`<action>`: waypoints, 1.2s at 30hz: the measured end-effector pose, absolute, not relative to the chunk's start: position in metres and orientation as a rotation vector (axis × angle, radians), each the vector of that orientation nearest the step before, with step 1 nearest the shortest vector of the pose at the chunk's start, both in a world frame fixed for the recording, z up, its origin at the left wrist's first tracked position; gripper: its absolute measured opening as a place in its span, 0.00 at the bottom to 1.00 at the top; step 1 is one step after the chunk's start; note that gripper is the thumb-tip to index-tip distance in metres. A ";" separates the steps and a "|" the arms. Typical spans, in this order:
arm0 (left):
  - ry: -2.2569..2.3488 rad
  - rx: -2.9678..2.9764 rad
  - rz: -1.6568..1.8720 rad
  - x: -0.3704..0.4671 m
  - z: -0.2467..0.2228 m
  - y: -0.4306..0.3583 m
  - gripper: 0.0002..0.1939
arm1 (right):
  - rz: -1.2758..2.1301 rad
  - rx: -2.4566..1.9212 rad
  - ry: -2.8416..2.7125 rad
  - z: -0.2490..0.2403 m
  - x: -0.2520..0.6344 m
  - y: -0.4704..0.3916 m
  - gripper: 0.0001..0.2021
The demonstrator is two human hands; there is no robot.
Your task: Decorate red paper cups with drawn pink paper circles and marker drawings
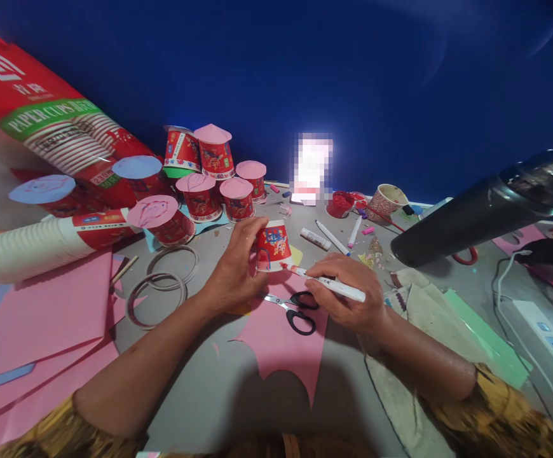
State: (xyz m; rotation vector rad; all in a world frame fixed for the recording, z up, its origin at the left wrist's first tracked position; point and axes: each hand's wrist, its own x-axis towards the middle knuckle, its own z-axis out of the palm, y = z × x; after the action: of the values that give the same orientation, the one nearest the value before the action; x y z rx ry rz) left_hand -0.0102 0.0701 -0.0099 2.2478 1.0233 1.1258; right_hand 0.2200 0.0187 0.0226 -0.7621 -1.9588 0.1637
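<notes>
My left hand (239,264) is closed round a red paper cup (273,245) with a printed pattern and blue marker lines, held above the table with its wide white rim downward. In my right hand (350,289) is a white marker pen (336,287), its red tip against the cup near the lower rim. Below the hands lie black-handled scissors (299,321), partly spread, on a cut sheet of pink paper (286,356). A glue stick (315,239) and a capped blue marker (332,237) lie just beyond the cup.
Several upturned cups with pink or blue paper tops (152,212) stand at the back left. Tape rings (156,304) and a stack of white cups (23,248) lie left. A black flask (477,207), cloth bag (429,318) and power strip (550,337) occupy the right.
</notes>
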 end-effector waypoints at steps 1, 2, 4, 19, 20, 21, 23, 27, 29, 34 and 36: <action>1.030 2.250 1.124 -0.010 -0.010 0.070 0.40 | 0.172 -0.754 -1.962 0.023 0.220 0.018 0.04; 1.037 2.249 1.123 -0.011 -0.010 0.070 0.40 | 0.184 -0.748 -1.966 0.024 0.220 0.018 0.04; 1.045 2.243 1.121 -0.010 -0.010 0.070 0.40 | 0.204 -0.743 -1.975 0.024 0.220 0.017 0.04; 1.051 2.212 1.125 -0.011 -0.014 0.071 0.42 | 0.135 -0.811 -1.936 0.025 0.223 0.019 0.04; 1.054 2.212 1.129 -0.011 -0.014 0.071 0.42 | 0.134 -0.815 -1.933 0.025 0.223 0.019 0.04; 1.057 2.211 1.130 -0.012 -0.015 0.071 0.42 | 0.134 -0.816 -1.931 0.025 0.224 0.019 0.04; 1.061 2.206 1.126 -0.012 -0.015 0.071 0.41 | 0.142 -0.818 -1.930 0.025 0.224 0.020 0.04; 1.053 2.186 1.117 -0.011 -0.015 0.071 0.41 | 0.177 -0.786 -1.936 0.024 0.222 0.019 0.04; 1.041 2.177 1.119 -0.010 -0.015 0.071 0.40 | 0.180 -0.772 -1.942 0.024 0.221 0.019 0.04; 1.023 2.183 1.127 -0.009 -0.013 0.070 0.39 | 0.169 -0.795 -1.967 0.023 0.222 0.020 0.04; 1.029 2.191 1.120 -0.009 -0.012 0.070 0.39 | 0.170 -0.803 -1.968 0.023 0.222 0.020 0.04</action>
State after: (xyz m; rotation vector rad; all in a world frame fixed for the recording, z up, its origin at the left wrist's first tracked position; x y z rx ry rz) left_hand -0.0095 0.0702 -0.0124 2.1910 1.0288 1.1197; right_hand 0.2221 0.0199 0.0227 -0.8026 -1.9681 0.1701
